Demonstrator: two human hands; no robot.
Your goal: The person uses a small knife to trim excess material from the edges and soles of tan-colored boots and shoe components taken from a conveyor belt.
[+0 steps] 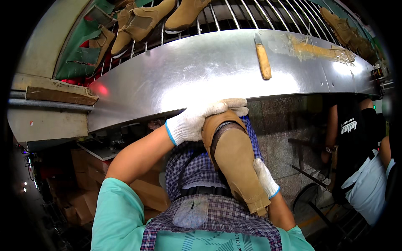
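A: Where to find the boot [239, 157]?

B: Between the hands, over the apron [178, 165]. Likely toe end at the left hand [193, 121]; tab [258, 206] below the right hand [264, 178].

A: State of the hands?

B: Apart from each other, both on the boot. Left: clamped over a brown piece, by shape and position probably the sole [208, 137]. Right: closed against the boot's side and supporting it, thumb out of sight.

A: Done so far?

B: By appearance, formed into full boot shape, with tab attached. Sole in place around the end under the left hand.

A: Left to do?

B: Judging by the dark strip [219, 133] between sole and boot, not yet closed along the edge beside the left hand. Probably left: seat and close that edge. Impossible to confirm any bond on the side facing away.

A: Tools and other pieces?

B: On the bench [201, 69], ahead of the right hand: a knife [263, 60], not in use. Farther beyond the hands, on the rack [232, 14]: more boots [146, 21], some with a pale sole edge, possibly further along.
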